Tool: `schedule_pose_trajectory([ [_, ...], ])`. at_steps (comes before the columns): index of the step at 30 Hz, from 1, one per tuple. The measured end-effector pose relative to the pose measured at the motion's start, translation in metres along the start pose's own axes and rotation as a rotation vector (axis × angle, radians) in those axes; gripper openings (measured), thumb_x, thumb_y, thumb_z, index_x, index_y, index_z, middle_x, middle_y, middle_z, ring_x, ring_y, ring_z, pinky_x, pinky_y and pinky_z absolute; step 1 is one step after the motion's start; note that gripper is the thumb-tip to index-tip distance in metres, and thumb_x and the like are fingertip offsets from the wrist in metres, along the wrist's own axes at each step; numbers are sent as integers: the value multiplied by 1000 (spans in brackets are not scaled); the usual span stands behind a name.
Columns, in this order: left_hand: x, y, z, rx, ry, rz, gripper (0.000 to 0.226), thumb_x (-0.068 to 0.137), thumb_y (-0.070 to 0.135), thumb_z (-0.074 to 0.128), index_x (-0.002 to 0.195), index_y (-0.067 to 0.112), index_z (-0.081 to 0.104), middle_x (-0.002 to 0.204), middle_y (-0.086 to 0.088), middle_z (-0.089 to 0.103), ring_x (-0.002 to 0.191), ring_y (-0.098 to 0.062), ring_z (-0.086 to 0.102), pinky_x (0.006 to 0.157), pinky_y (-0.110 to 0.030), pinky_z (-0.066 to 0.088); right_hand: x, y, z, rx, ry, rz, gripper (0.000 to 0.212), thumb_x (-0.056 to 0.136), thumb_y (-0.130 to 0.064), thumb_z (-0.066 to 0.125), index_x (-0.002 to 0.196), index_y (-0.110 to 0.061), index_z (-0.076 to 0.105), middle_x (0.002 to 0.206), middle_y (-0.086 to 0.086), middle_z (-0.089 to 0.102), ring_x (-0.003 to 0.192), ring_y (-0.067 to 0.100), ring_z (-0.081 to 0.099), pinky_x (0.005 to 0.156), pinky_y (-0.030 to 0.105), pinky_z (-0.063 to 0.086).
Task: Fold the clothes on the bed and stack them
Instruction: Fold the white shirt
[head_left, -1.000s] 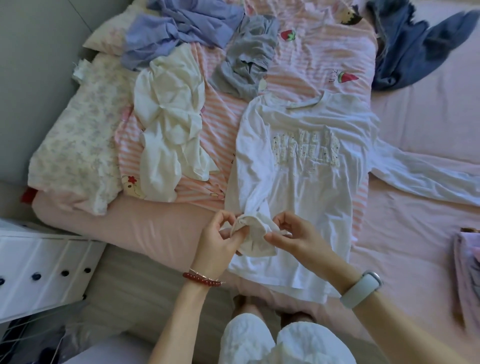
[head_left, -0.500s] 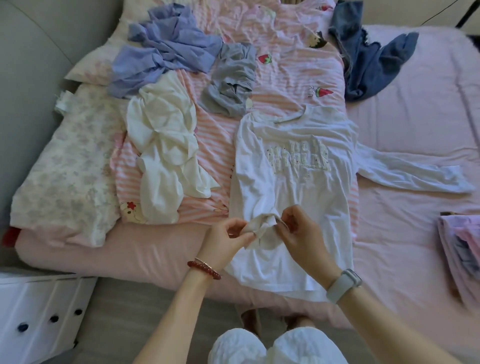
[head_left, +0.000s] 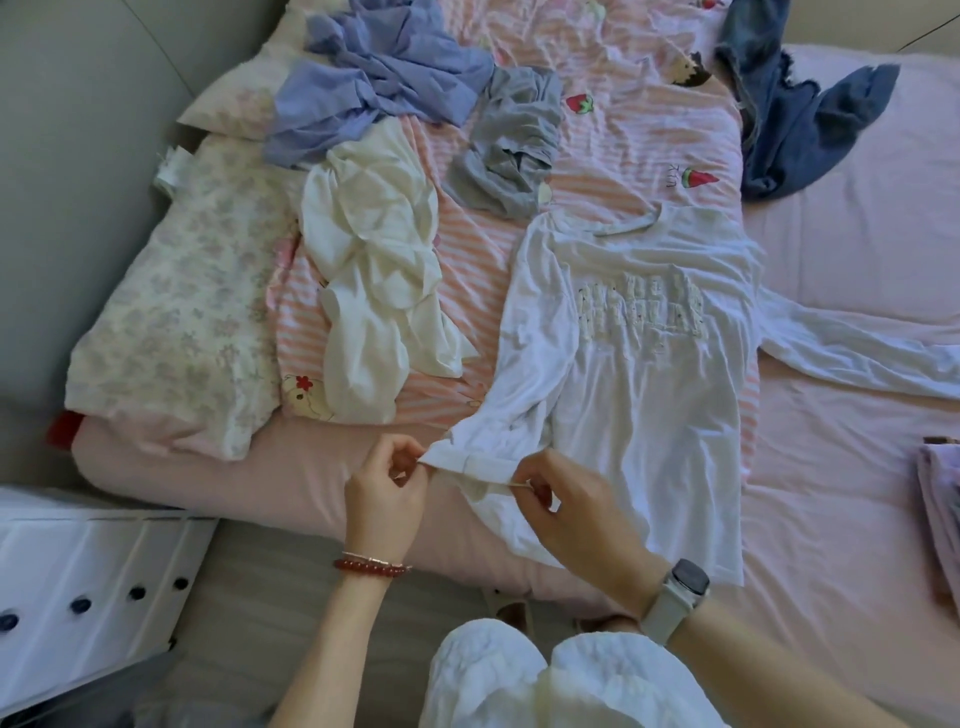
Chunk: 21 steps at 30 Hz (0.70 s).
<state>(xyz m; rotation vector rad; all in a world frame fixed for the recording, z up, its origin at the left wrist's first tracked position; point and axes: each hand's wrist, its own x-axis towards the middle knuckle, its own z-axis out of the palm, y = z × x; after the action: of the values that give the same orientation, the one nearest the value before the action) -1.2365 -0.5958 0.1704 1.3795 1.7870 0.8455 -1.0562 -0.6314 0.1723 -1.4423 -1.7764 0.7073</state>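
Observation:
A white long-sleeved shirt with pale lettering lies face up on the bed, its far sleeve stretched out to the right. The near sleeve runs down its left side to the bed's front edge. My left hand pinches one corner of that sleeve's cuff and my right hand pinches the other, holding the cuff spread flat between them. Unfolded clothes lie beyond: a cream garment, a lilac one, a grey one and a blue denim piece.
A pink striped blanket covers the middle of the pink bed. Floral pillows sit at the left beside a grey headboard. A white drawer unit stands at lower left. Folded pinkish clothes lie at the right edge.
The bunched cuff has been pulled open and flattened between my hands, which moved apart. The camera has shifted closer and slightly left.

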Motion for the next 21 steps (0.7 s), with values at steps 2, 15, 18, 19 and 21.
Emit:
schedule_pose_trajectory([
  [2,0,-5,-13,-183,-28,-113,29,77,-9,66,70,16,54,64,8,60,64,-7,56,65,-24,53,3,-7,10,40,2,10,9,83,-15,51,82,-23,48,62,-2,51,55,12,44,50,29,43],
  [15,11,-27,-54,61,-121,-144,24,80,-5,61,69,15,55,61,-10,61,53,-14,66,57,-34,57,22,-34,61,-64,-279,-4,9,82,-6,40,79,-8,49,64,-10,38,52,13,36,47,22,32],
  [18,17,-53,-68,86,-162,-236,29,76,-7,62,70,21,60,58,1,54,53,-9,60,72,-45,57,22,-28,74,-68,-331,126,12,85,-5,42,91,-7,52,56,-14,36,52,9,35,54,28,40],
  [19,17,-59,-69,92,-192,-266,31,76,-6,62,71,24,62,58,4,51,53,-6,56,75,-45,56,20,-25,78,-57,-412,190,14,87,-4,44,97,-7,53,55,-15,37,51,8,37,57,32,42],
  [21,17,-65,-68,46,-225,-289,32,78,-4,62,74,27,65,61,5,51,58,-7,53,74,-35,55,16,-21,85,-20,-519,203,17,90,-7,46,105,-8,54,57,-17,40,52,4,40,61,32,42],
])
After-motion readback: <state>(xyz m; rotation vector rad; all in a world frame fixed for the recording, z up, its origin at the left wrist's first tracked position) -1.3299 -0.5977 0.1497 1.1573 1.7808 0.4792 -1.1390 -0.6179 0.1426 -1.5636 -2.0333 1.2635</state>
